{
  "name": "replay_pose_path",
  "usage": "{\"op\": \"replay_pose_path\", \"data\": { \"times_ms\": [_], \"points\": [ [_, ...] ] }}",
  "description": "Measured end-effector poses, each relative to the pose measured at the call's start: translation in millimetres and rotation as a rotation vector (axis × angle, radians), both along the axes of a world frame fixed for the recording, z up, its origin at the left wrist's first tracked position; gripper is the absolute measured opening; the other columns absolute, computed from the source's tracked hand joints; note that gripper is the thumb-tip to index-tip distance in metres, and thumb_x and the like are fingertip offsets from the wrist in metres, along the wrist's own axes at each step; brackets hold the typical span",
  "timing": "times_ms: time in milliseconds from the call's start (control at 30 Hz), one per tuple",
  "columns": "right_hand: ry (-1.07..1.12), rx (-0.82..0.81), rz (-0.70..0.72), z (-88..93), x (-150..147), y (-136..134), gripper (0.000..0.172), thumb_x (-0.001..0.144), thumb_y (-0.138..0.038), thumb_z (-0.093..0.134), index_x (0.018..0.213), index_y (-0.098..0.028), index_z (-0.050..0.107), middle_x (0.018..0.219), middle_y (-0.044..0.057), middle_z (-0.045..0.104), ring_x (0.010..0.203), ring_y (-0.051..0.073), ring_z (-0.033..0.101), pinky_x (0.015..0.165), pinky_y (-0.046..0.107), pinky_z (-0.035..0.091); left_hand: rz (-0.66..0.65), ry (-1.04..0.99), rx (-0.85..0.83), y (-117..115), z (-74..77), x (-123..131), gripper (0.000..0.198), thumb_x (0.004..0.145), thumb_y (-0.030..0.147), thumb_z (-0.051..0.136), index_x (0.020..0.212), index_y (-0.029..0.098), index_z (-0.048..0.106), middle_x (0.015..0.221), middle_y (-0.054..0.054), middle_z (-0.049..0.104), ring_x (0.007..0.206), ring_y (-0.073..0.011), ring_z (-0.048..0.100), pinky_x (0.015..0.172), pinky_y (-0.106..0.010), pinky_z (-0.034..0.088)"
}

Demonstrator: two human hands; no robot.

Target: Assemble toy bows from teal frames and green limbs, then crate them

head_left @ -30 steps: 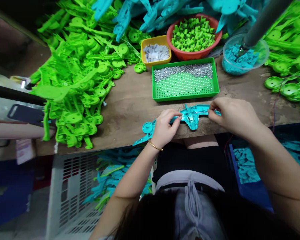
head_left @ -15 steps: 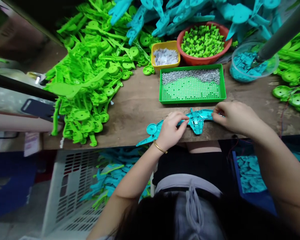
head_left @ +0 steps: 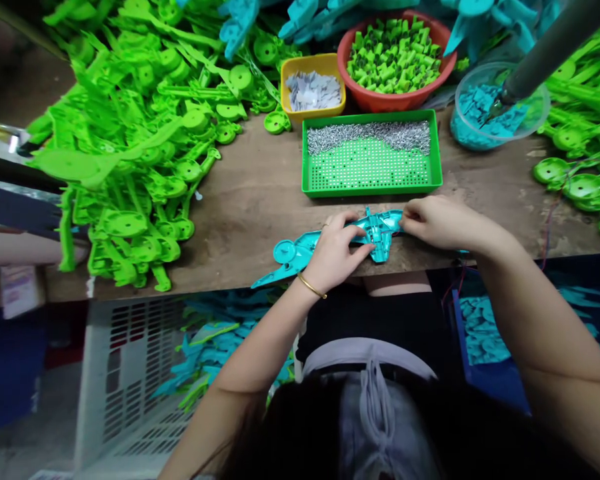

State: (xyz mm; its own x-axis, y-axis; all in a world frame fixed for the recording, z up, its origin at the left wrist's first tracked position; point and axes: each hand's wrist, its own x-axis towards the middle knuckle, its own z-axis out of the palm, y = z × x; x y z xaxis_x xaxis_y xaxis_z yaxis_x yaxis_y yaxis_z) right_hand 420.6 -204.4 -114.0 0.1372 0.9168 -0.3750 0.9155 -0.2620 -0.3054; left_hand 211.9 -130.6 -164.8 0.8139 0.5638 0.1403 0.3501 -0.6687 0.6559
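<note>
Fingers [head_left: 363, 253] on turquoise part [head_left: 380, 235], middle and end

Head view, taken from above the wearer's lap [head_left: 350, 321] and directed forward and steeply down. The desk [head_left: 250, 173] is seen at close range, its front edge shown slightly slanted near mid-height. The left fingers [head_left: 354, 232] and right fingers [head_left: 413, 226] are placed close to the centre; the tray [head_left: 373, 192] is framed just beyond, and blue parts [head_left: 325, 19] farther off are cut by the upper border.
</note>
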Motion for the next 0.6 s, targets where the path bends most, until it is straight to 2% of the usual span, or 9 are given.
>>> {"op": "replay_pose_path", "data": {
  "times_ms": [67, 233, 433, 600],
  "points": [
    [0.016, -0.005, 0.021, 0.0, 4.0, 0.1, 0.024, 0.084, -0.033, 0.047, 0.067, -0.019, 0.058, 0.066, 0.005, 0.063, 0.055, 0.012, 0.047, 0.052, 0.028, 0.028, -0.011, 0.013, -0.005, 0.3, -0.1, -0.6, 0.015, 0.082, 0.030, 0.070, 0.088, 0.017, 0.065, 0.115, -0.011, 0.058, 0.112, -0.0260, 0.055, 0.098, -0.046, 0.045],
    [-0.078, 0.006, -0.046, -1.9, 9.3, 0.3, 0.024, 0.083, -0.037, 0.051, 0.070, -0.019, 0.062, 0.070, 0.006, 0.065, 0.058, 0.015, 0.049, 0.053, 0.028, 0.030, -0.013, 0.023, -0.003, 0.4, -1.0, -0.9, 0.015, 0.082, 0.029, 0.069, 0.088, 0.016, 0.066, 0.116, -0.012, 0.058, 0.113, -0.0267, 0.055, 0.099, -0.046, 0.045],
    [0.025, 0.007, -0.066, -5.0, -5.0, 3.2, 0.026, 0.087, -0.037, 0.050, 0.071, -0.019, 0.059, 0.072, 0.006, 0.065, 0.063, 0.016, 0.053, 0.056, 0.028, 0.030, -0.011, 0.038, -0.021, 2.1, 2.1, -0.5, 0.017, 0.083, 0.029, 0.068, 0.094, 0.016, 0.065, 0.117, -0.011, 0.059, 0.113, -0.0255, 0.056, 0.099, -0.044, 0.046],
    [0.042, 0.064, -0.081, -7.8, -16.5, 3.2, 0.024, 0.088, -0.037, 0.050, 0.083, -0.019, 0.065, 0.081, 0.007, 0.069, 0.070, 0.018, 0.057, 0.058, 0.028, 0.029, -0.070, 0.092, -0.042, 11.4, 6.6, -1.0, 0.010, 0.089, 0.025, 0.059, 0.090, 0.017, 0.065, 0.116, -0.010, 0.060, 0.113, -0.0242, 0.057, 0.100, -0.044, 0.045]
  ]
}}
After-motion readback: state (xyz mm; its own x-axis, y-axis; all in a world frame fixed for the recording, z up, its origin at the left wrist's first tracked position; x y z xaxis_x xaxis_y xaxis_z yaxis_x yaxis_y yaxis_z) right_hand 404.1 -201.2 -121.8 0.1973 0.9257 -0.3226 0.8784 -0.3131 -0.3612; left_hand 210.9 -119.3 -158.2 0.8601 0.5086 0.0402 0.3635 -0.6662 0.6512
